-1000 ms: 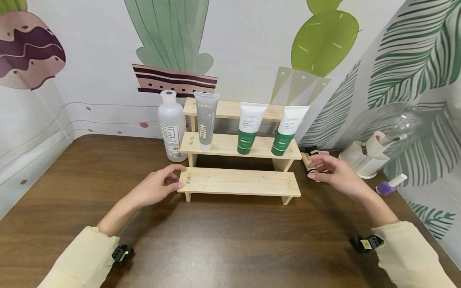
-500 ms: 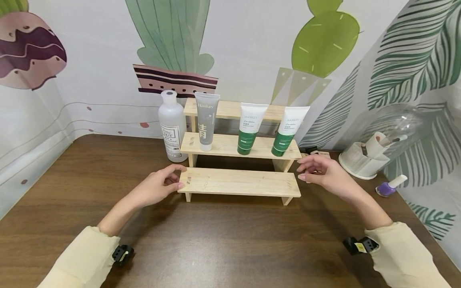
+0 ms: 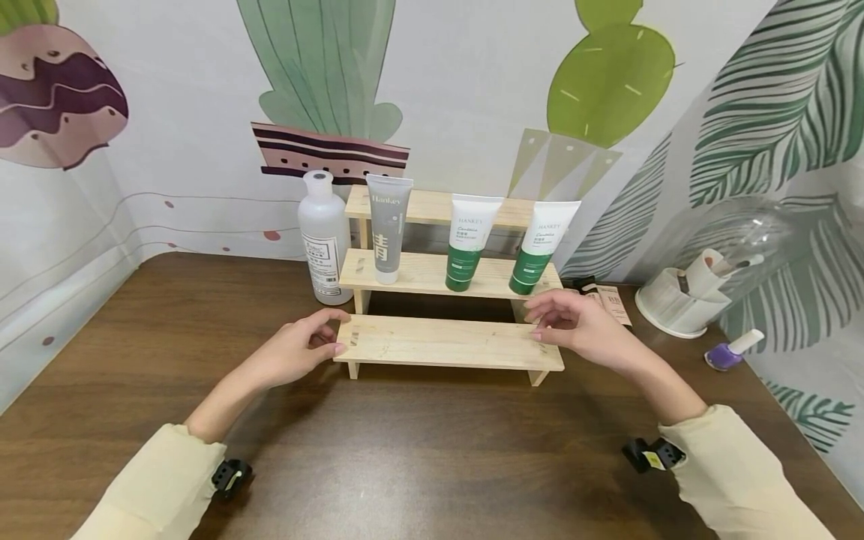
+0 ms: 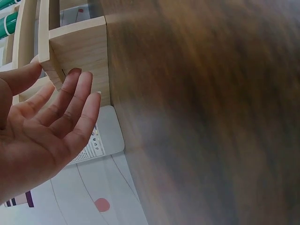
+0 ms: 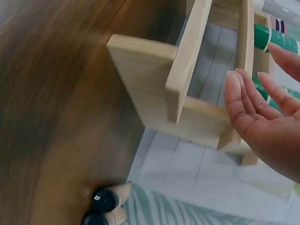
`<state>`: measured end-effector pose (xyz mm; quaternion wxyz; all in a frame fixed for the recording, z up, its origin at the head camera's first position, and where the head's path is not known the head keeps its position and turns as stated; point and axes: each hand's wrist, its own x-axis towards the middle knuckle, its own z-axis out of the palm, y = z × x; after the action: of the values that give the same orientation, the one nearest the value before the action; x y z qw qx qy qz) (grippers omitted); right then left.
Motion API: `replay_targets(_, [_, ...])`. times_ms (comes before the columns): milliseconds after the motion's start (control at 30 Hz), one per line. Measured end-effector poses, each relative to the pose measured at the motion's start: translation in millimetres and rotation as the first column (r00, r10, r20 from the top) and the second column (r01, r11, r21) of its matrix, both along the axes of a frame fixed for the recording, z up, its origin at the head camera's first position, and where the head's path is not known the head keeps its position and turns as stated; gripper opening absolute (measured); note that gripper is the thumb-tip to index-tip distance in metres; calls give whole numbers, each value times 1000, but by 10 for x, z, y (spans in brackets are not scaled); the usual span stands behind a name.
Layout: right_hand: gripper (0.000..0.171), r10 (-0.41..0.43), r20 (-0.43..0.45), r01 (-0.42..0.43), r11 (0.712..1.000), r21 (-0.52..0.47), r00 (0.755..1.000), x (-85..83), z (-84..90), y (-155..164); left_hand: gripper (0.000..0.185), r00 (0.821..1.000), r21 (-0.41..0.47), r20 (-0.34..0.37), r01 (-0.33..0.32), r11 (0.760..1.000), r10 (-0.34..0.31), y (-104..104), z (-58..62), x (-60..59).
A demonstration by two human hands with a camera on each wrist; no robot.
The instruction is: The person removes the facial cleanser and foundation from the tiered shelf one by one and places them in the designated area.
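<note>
Head view — brown table (image 3: 432, 450), cactus-print wall (image 3: 472, 90); hands (image 3: 297, 352) apart, relaxed, holding nothing.

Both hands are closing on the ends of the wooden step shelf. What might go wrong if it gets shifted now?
The three tubes, grey and two green, stand cap-down on the middle step of the shelf; a jerk would likely tip them. The white bottle stands close against the shelf's left end and may get knocked. The right hand appears not yet on the wood, so an uneven pull by the left hand might twist the shelf.
</note>
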<state>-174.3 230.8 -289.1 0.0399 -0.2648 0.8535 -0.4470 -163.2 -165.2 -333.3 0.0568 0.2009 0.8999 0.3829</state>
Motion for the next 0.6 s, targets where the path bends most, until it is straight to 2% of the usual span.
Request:
replay_targets(200, [31, 41, 6, -41, 999, 28, 999, -35, 38, -176, 36, 1000, 3, -1, 1, 1000, -1, 4, 7, 4])
replay_targets(433, [30, 74, 32, -75, 997, 15, 997, -42, 95, -426, 35, 1000, 3, -1, -1, 1000, 1, 9, 17, 12])
replay_targets(600, [32, 103, 19, -103, 995, 14, 995, -45, 139, -591, 35, 1000, 5, 2, -4, 1000, 4, 8, 18, 15])
